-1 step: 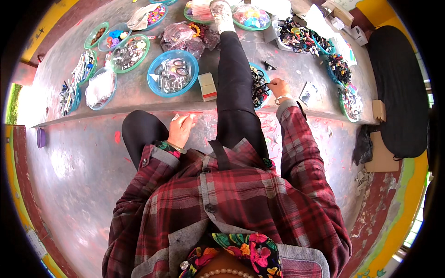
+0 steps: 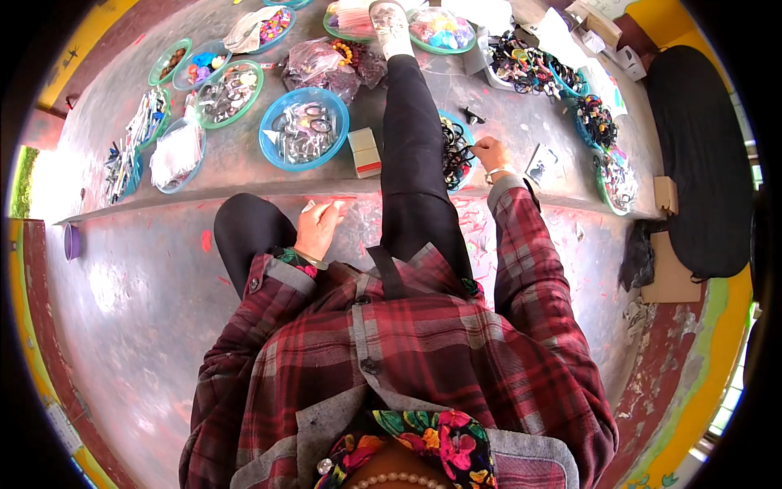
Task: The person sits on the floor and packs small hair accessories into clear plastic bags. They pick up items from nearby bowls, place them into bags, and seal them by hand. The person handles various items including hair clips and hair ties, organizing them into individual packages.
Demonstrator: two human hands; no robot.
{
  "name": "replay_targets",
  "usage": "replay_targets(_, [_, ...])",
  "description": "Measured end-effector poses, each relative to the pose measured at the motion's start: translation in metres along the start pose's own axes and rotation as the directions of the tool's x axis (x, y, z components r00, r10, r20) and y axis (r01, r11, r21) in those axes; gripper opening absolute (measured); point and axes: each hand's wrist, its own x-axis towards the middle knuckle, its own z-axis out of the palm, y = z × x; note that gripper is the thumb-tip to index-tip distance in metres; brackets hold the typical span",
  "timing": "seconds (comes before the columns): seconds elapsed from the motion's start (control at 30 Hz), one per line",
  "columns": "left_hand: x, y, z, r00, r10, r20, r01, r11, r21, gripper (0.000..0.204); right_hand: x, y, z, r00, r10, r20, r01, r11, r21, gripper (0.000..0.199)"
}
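Observation:
My right hand (image 2: 494,156) reaches to the right rim of a blue basket (image 2: 473,174) holding black bands (image 2: 456,155) that look like hair ties. Its thumb and fingers are pinched at a black band by the rim; my leg hides the basket's left part. Over my bent left knee, my left hand (image 2: 318,231) is closed, with a small pale bit showing at its fingertips that I cannot make out. Between my legs, on the raised ledge, stand a small cardboard box (image 2: 364,152) and a blue basket (image 2: 303,94) of packaged loops.
Green and blue baskets, among them a green basket (image 2: 229,124), hold small goods at left. A white tray (image 2: 498,79) and several baskets of dark bands lie at right. A flat picture card (image 2: 542,164) and a small black clip-like piece (image 2: 471,116) lie near my right hand.

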Motion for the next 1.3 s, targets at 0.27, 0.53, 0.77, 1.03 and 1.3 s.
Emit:
replay_targets(0.27, [-0.001,0.001,-0.001,1.000,-0.002,0.029,0.002,1.000,0.011,0.024,-0.007,-0.034,-0.023,0.978,0.119,0.170,-0.204,0.706,0.678,0.010])
replay_targets(0.53, [-0.003,0.005,0.000,1.000,0.006,0.019,-0.006,1.000,0.019,0.023,0.000,-0.059,-0.029,0.993,0.012,0.120,-0.106,0.565,0.819,0.007])
replay_targets(0.77, [-0.002,0.007,0.001,1.000,0.006,0.029,-0.006,1.000,-0.007,0.023,-0.006,-0.036,-0.009,0.938,0.237,0.251,-0.345,0.694,0.632,0.012])
replay_targets(1.03, [-0.003,0.010,0.003,1.000,-0.010,0.025,0.010,1.000,-0.025,0.022,0.003,-0.006,0.002,0.858,0.356,0.371,-0.479,0.813,0.329,0.022])
replay_targets(1.3, [-0.001,0.006,0.002,0.999,-0.031,0.036,0.032,0.999,-0.013,0.022,0.022,-0.008,0.017,0.991,0.111,0.080,-0.096,0.979,-0.178,0.024])
